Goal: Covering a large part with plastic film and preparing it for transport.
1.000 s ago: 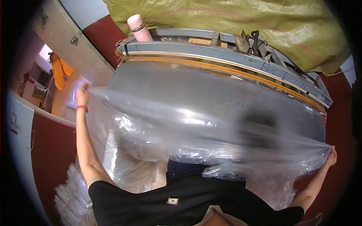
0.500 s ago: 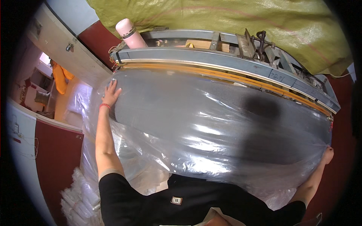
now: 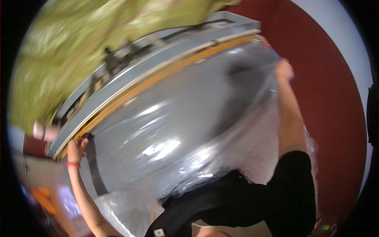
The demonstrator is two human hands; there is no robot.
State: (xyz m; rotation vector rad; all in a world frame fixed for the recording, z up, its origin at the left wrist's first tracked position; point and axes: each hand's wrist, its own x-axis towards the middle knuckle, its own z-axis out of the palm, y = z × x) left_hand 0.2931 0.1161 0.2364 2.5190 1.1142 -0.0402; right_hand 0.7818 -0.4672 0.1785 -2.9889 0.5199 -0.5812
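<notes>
Clear plastic film (image 3: 205,156) covers a long grey surface (image 3: 169,102), with bright glare on its wrinkles. At the far right corner my right hand (image 3: 285,70) is closed on the film's edge and pulls it taut. My left hand (image 3: 77,148) is at the left end, beside the orange strip (image 3: 158,79), its fingers curled together. What they hold there is too blurred to make out. Next to that hand a dark band (image 3: 95,166) runs down the grey surface toward me.
A grey metal frame (image 3: 130,67) with dark fittings borders the far side. Behind it hangs a yellow-green woven sheet (image 3: 79,43). A pink bottle (image 3: 45,131) stands at the frame's left end. An orange item (image 3: 43,199) lies lower left; a dark red wall (image 3: 331,118) is at right.
The view has swung to the right and tilted. My left hand, spread flat on the film before, has curled its fingers near the orange strip. My right hand keeps its hold on the film.
</notes>
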